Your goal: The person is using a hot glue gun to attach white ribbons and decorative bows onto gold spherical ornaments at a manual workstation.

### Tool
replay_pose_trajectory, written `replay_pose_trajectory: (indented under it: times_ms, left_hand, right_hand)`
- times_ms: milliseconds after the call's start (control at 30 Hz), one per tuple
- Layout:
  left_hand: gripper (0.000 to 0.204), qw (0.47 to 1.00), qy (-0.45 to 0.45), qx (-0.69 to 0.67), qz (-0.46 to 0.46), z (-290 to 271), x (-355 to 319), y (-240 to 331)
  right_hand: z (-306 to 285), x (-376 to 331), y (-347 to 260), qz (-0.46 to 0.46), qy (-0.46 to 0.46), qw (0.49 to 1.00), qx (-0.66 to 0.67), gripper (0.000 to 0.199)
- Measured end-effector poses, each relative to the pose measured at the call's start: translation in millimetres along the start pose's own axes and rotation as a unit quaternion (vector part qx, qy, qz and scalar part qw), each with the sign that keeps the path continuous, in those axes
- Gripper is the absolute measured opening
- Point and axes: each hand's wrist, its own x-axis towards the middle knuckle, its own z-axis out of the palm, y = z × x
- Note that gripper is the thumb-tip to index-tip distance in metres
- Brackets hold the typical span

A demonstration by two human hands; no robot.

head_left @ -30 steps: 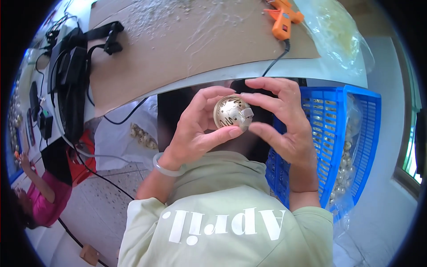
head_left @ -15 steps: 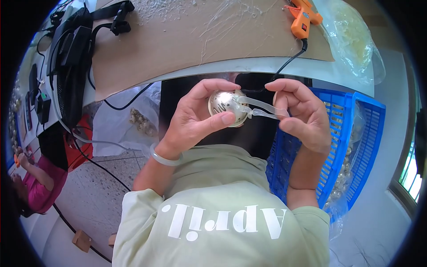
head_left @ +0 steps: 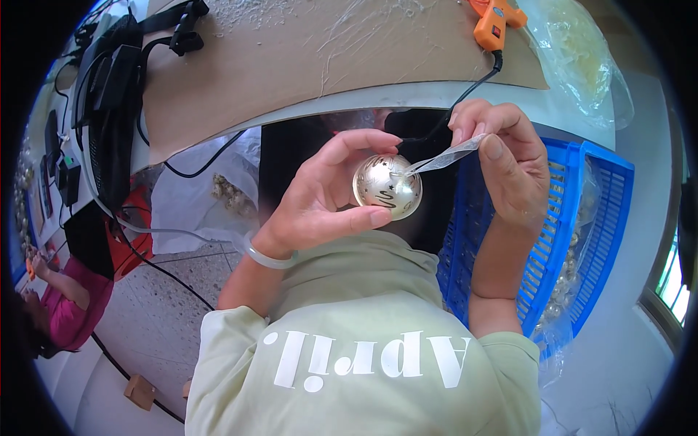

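Observation:
A shiny pale-gold bauble (head_left: 385, 190) with dark patterns rests in my left hand (head_left: 316, 192), held between the thumb below and the fingers above. From its top runs a sheer whitish ribbon (head_left: 445, 155), stretched up to the right. My right hand (head_left: 505, 156) pinches the ribbon's far end between thumb and forefinger. The bauble hangs over my lap, just off the near edge of the work table.
Brown cardboard (head_left: 269, 80) strewn with glue strands covers the table. An orange glue gun (head_left: 494, 27) lies there beside a clear bag (head_left: 578, 62). Blue crates (head_left: 552, 232) stand at my right. Black straps and cables (head_left: 116, 94) lie left, where a co-worker (head_left: 73, 305) sits.
My right hand has pulled the ribbon up and to the right, and its two strands now lie together. The bauble has turned and shifted slightly right in my left hand.

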Motion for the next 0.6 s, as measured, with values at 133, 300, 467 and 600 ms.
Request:
replay_pose_trajectory:
  times_ms: [133, 300, 467, 600]
  left_hand:
    - [0.059, 1.0, -0.012, 0.02, 0.004, 0.1, 0.9, -4.0]
    - [0.064, 0.975, 0.064, -0.207, -0.05, 4.4, 1.5, -5.0]
    - [0.065, 0.999, 0.03, -0.042, -0.014, -2.2, 1.2, -8.9]
    - [0.066, 0.996, -0.062, 0.067, -0.016, -4.4, 3.3, -8.0]
  right_hand:
    - [-1.8, 2.2, -0.2, 0.015, -0.013, 1.0, 0.019, 0.015]
    - [-2.9, 6.0, -1.9, 0.018, -0.005, 1.0, 0.0, 0.015]
    - [-5.7, 9.6, -9.6, 0.024, -0.01, 0.999, -0.037, 0.016]
    - [-5.9, 11.1, -11.0, 0.018, -0.029, 0.998, -0.045, 0.015]
